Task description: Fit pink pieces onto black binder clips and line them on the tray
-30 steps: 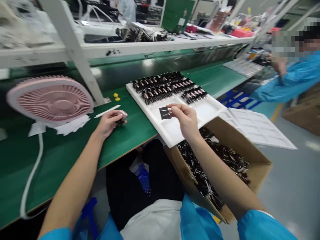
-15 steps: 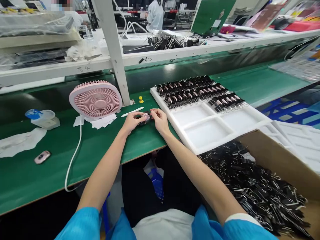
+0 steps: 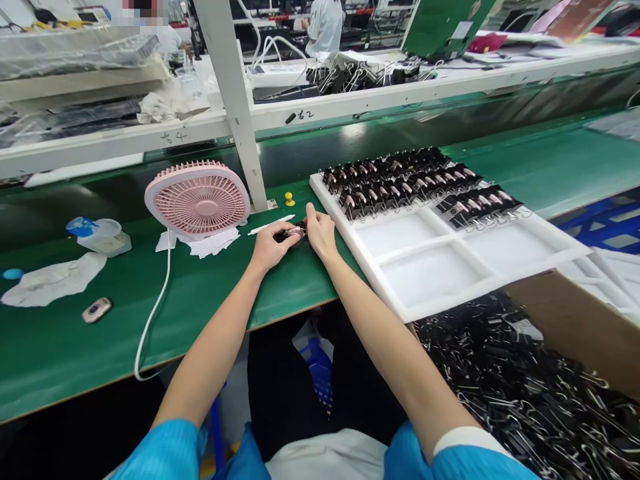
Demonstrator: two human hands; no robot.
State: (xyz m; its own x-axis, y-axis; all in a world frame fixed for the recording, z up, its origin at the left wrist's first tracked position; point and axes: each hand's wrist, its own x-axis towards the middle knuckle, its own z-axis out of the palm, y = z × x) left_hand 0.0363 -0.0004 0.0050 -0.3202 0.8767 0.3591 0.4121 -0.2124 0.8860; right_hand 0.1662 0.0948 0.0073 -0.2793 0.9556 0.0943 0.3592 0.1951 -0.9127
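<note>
Over the green bench, my left hand [image 3: 269,248] is closed on a small pink device [image 3: 299,231], its thumb across the front. Black binder clips [image 3: 283,236] are clamped on the device, partly covered by my fingers. My right hand [image 3: 321,233] meets it from the right, fingers closed at a clip on that side; the fingertip contact is mostly hidden. Right of my hands lies a white foam tray [image 3: 367,270], its back compartments holding rows of clipped pink devices [image 3: 410,187]. A white pen [image 3: 270,225] rests just behind my left hand.
A pink fan [image 3: 200,200] with a white cable stands at left. Near it are paper scraps [image 3: 213,243], a plastic bottle [image 3: 103,237] and another pink device [image 3: 97,310]. A cardboard box [image 3: 575,327] of binder clips sits at lower right. A yellow knob [image 3: 289,199] stands behind.
My right hand has closed in against the device, where it pinched a thin wire handle slightly apart before. The view has shifted slightly, moving the scene a little rightward.
</note>
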